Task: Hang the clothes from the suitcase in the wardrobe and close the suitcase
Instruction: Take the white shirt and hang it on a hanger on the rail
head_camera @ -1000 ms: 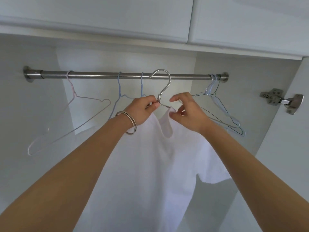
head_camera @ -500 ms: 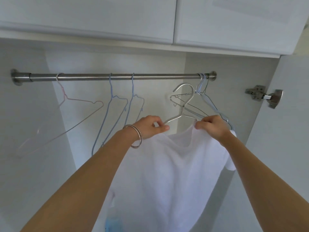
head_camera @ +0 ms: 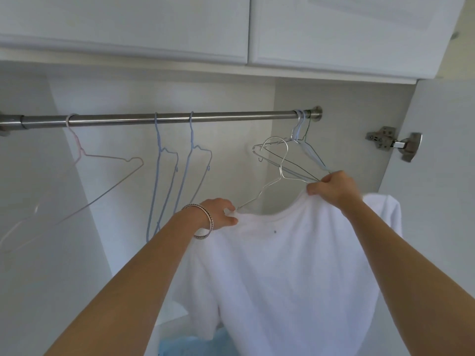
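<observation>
Head view: white T-shirt (head_camera: 288, 265) on silver hanger (head_camera: 276, 173) between both hands (head_camera: 331, 187).

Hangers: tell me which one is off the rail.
The silver hanger carrying the white T-shirt; its hook hangs free below the rail, while the others hook over it.

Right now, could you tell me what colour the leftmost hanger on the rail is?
Pale pink hanger, seen in the head view.

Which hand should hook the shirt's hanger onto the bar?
Probably the right hand. It pinches the shirt just beside the hanger neck, nearer the bar. The left hand grips the lower shoulder end.
</observation>
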Tool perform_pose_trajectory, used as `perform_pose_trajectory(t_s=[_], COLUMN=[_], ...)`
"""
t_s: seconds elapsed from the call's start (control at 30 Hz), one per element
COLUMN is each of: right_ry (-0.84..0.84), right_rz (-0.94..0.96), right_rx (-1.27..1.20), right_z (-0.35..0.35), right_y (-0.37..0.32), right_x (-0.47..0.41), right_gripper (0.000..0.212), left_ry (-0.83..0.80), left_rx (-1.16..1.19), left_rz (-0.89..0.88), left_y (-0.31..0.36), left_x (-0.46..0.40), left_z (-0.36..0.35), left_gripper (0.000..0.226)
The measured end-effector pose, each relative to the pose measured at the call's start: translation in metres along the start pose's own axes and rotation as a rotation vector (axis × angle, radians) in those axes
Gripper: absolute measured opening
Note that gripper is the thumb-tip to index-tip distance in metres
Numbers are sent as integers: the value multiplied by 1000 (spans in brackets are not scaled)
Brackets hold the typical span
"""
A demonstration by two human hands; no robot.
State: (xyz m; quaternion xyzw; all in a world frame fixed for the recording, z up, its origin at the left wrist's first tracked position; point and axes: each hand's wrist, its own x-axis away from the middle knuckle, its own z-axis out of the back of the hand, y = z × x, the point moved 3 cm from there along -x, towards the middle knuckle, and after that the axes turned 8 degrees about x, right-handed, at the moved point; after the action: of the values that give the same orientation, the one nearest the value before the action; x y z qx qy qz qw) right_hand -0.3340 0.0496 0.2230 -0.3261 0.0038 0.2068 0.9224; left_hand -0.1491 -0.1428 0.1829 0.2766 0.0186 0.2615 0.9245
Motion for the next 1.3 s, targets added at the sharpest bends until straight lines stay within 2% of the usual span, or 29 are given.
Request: perform_pose_trajectory(t_s=[0.13,0.2,0.3,0.47,0.57,0.77,0.97,1.13,1.23,1.3], right_ry=[16,12,-13,-43,-66,-131,-170,-230,-196,-184], right_rz=[-11,7,28,40,71,110,104,53,-41,-23], right_rx=[4,-48,-157,-342,-382,-407,-387,-236,-320,-337], right_z=[2,-1,-8,-28,-45,-72,-89,-93,-105,-104], right_y=[-18,-27,-45,-79,-96,-120,-119,-86,-62,-62], right_x=[-8,-15,-25,-38,-44,-49,-47,-28,-13,-4], right_gripper=[13,15,27,24,31,26,32,26,24,22], left_ry=[2,23,66,114,115,145,155,143,143,139], left_rx=[63,86,135,170,170,170,182,210,248,251], left_rz=[-28,-50,-90,-146,-143,-114,-110,-109,-113,-118], left_y=[10,18,30,46,47,37,34,31,28,24], left_x=[-8,-14,-25,-36,-39,-45,-45,-38,-31,-25], left_z=[3,7,14,24,26,36,40,31,23,19], left_gripper=[45,45,45,45,46,45,45,45,45,43])
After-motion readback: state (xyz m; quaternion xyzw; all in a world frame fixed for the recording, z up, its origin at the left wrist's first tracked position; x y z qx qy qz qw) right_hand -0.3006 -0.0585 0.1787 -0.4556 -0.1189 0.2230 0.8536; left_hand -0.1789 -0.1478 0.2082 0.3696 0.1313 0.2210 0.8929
